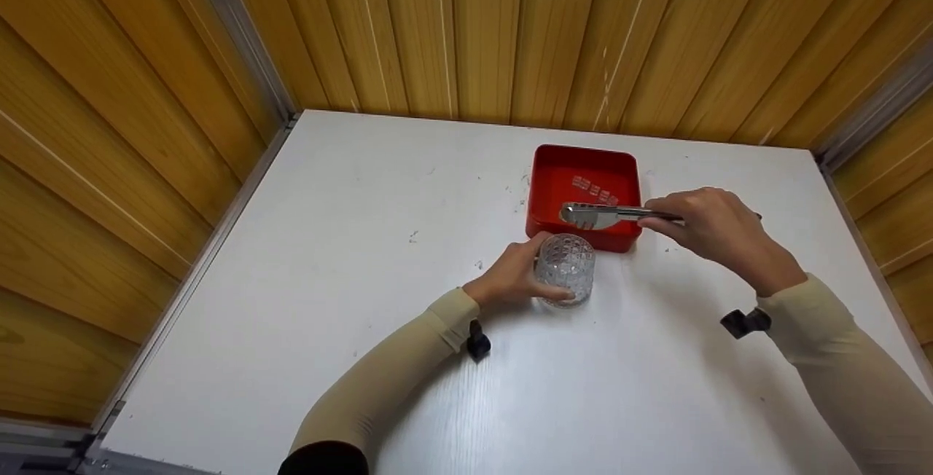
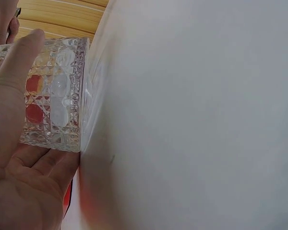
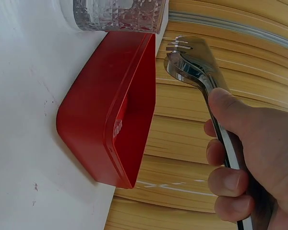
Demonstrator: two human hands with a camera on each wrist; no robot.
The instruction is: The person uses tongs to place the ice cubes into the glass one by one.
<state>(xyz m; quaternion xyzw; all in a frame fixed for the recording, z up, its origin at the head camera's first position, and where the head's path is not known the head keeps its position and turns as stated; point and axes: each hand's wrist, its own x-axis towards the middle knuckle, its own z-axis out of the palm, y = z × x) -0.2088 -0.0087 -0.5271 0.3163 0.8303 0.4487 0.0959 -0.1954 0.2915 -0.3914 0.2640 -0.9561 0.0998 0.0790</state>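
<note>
My left hand holds a clear cut-glass tumbler that stands upright on the table. In the left wrist view the thumb lies across the near side of the tumbler, the fingers round the other. My right hand grips metal serving tongs over the front part of a red square box. One tong end is spoon-like, the other slotted like a fork, in the right wrist view; nothing shows between them. Several small clear cubes lie in a row inside the box, just behind the tong tips.
The white table carries the box and tumbler, which sits close to the box's front wall. Wood-panelled walls with metal corner rails enclose the back and sides. Small dark marks dot the tabletop.
</note>
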